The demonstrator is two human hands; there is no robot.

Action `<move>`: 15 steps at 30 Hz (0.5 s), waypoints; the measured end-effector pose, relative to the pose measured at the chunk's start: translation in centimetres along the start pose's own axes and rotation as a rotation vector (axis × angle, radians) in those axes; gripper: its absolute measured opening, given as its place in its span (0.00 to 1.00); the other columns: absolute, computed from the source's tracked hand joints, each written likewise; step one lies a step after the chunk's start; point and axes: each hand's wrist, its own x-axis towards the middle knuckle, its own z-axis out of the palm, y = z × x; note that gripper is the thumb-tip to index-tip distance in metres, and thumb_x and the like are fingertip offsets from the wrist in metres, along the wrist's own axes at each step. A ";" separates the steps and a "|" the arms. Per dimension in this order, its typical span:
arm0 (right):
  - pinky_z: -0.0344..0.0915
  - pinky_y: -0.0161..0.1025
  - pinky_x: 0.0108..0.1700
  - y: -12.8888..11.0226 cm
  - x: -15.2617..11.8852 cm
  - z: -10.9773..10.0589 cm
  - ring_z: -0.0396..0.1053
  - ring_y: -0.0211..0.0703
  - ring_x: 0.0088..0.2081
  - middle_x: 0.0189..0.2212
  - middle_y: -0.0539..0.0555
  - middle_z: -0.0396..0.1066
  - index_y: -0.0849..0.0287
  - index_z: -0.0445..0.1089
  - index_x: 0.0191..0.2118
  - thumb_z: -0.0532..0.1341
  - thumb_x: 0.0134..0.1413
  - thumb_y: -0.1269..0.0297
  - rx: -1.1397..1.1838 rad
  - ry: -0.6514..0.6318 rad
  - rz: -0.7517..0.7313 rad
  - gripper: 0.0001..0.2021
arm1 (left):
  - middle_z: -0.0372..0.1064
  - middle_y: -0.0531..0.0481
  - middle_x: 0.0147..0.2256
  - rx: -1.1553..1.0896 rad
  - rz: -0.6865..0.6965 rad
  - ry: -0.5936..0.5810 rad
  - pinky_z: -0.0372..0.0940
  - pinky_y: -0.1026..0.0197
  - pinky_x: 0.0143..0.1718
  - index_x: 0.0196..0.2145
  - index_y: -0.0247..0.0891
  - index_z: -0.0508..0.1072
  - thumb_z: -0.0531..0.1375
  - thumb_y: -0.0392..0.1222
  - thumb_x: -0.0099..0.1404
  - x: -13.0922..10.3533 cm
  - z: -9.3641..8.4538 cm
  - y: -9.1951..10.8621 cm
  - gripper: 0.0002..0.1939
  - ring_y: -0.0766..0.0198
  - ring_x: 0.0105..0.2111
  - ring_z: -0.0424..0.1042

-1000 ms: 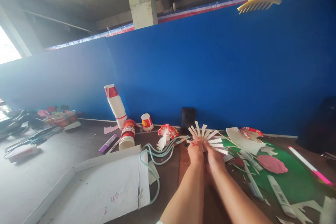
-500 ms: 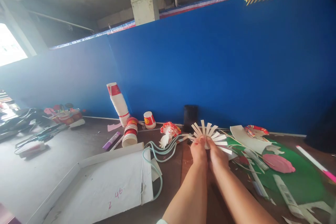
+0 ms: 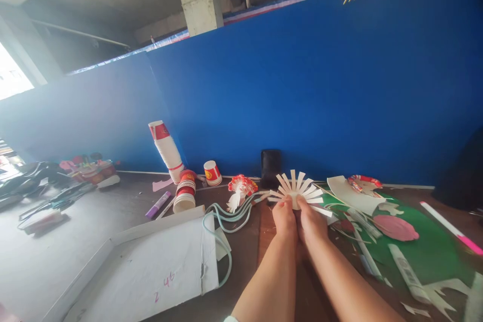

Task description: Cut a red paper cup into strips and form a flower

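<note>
here, as seen from the room: the left hand (image 3: 285, 220) and right hand (image 3: 312, 222), side by side, both grasp the paper (image 3: 295, 201), thumbs near its centre, its white strips splayed like a fan above the table (image 3: 245, 254). directly behind stands a black object (image 3: 270, 168) before the blue board (image 3: 302, 90). to the left: red-and-white ruffle (image 3: 243, 186), cord (image 3: 230, 220), leaning cups (image 3: 168, 153), box (image 3: 151, 256). to the right: pink oval (image 3: 396, 227) on a green sheet (image 3: 433, 246).
</note>
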 end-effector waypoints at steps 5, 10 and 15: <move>0.73 0.37 0.36 0.8 0.6 0.1 0.75 0.53 0.41 0.37 0.64 0.77 0.67 0.73 0.34 0.66 0.41 0.64 0.053 -0.016 -0.013 0.14 | 0.75 0.40 0.29 -0.028 -0.033 0.003 0.66 0.59 0.37 0.26 0.31 0.75 0.64 0.52 0.53 0.6 -0.1 -1.0 0.17 0.57 0.32 0.73; 0.73 0.36 0.32 2.3 2.0 0.3 0.75 0.51 0.39 0.37 0.62 0.77 0.65 0.72 0.34 0.68 0.37 0.62 0.090 -0.051 -0.003 0.16 | 0.75 0.42 0.35 -0.308 -0.017 -0.122 0.67 0.59 0.41 0.34 0.33 0.76 0.68 0.48 0.48 0.6 0.3 -1.0 0.19 0.58 0.35 0.74; 0.73 0.37 0.31 3.6 2.6 0.1 0.75 0.51 0.37 0.32 0.59 0.78 0.62 0.72 0.33 0.70 0.34 0.61 0.090 -0.092 0.021 0.16 | 0.75 0.41 0.37 -0.353 -0.032 -0.039 0.67 0.60 0.43 0.35 0.31 0.75 0.68 0.44 0.49 1.0 0.4 -0.8 0.17 0.59 0.38 0.74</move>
